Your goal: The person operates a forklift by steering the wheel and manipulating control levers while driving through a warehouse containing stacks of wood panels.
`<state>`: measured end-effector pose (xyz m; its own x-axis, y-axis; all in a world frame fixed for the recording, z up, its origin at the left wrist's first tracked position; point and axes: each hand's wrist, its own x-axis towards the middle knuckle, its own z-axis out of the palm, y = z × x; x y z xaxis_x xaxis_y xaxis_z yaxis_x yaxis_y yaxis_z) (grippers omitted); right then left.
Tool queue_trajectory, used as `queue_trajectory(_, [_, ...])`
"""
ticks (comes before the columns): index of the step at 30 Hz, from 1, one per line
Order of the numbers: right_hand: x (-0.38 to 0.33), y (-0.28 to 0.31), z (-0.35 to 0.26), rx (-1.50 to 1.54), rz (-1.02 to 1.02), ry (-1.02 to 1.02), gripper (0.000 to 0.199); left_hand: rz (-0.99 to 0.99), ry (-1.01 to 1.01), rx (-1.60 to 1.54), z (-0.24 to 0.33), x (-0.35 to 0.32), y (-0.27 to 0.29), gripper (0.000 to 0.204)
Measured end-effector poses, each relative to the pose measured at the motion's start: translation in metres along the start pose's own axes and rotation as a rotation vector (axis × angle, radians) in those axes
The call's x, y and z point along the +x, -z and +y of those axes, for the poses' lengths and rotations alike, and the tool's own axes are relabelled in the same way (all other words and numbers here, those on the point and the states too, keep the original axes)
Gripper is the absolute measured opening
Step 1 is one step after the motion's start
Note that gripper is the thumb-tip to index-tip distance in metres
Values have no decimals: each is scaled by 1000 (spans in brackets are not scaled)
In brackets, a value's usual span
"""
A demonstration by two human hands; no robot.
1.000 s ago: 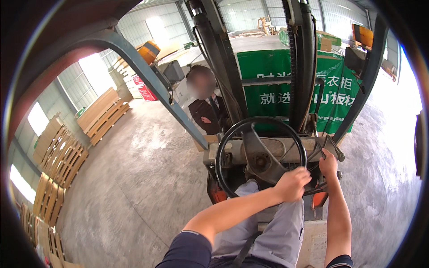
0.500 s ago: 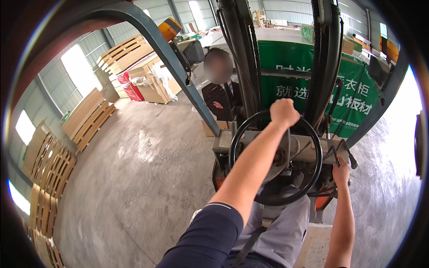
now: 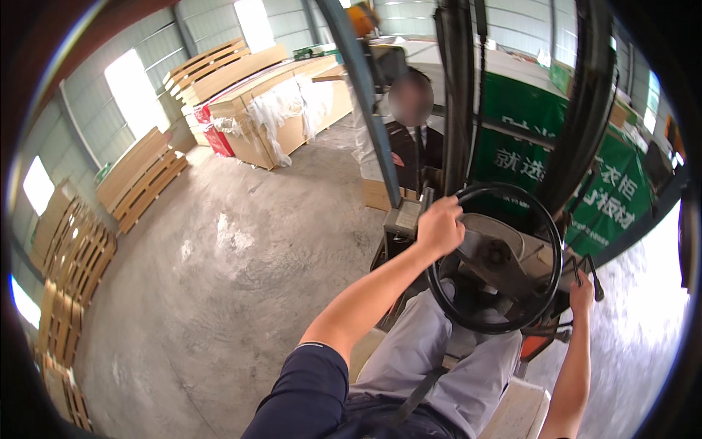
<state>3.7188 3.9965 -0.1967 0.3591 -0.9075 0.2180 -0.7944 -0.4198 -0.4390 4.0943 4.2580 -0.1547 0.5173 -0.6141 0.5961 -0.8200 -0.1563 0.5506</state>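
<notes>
— Where are your hands right now?

— My left hand point(image 3: 439, 227) is wrapped in a fist on the steering wheel point(image 3: 494, 257), fingers curled tight around the upper left arc of its rim. The wheel is a thin black ring, smooth and slightly glossy, with a pale grey hub in the middle. It sits straight ahead of me, above my knees.

— And the right?

— My right hand point(image 3: 582, 293) is up at the control levers point(image 3: 587, 275), slim dark rods with small knobs, just right of the wheel. The fingers look closed around one lever, though at this edge of the view I cannot tell for sure.

— What is around you?

— Two black steel mast rails point(image 3: 459, 95) rise in front, with green printed sheeting point(image 3: 541, 161) behind them. A person in dark clothes point(image 3: 409, 139) stands just beyond the mast. The concrete floor point(image 3: 219, 271) is rough, grey and blotchy. Flat stacks of pale boards point(image 3: 256, 102), partly in torn clear wrap, lie at the far left, and wooden pallets point(image 3: 73, 256) lean along the corrugated wall.
</notes>
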Motion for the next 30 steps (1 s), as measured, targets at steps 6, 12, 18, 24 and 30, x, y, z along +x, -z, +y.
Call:
queue_trajectory(6, [48, -33, 25, -31, 20, -23, 44, -95, -101, -73, 3, -48, -33, 30])
queue_trajectory(12, [75, -64, 8, -49, 28, -13, 45, -290, -255, -219, 24, -75, -62, 32])
queue_trajectory(18, [100, -82, 18, -43, 58, 47, 46, -375, -596, -479, 78, -35, -147, 14])
queue_trajectory(24, [120, -83, -2, 102, -19, 21, 36, -460, -588, -91, 117, 75, -216, 31])
queue_trajectory(30, [131, -80, -34, -8, -3, 27, 44, -312, -253, 135, 71, 206, -197, 27])
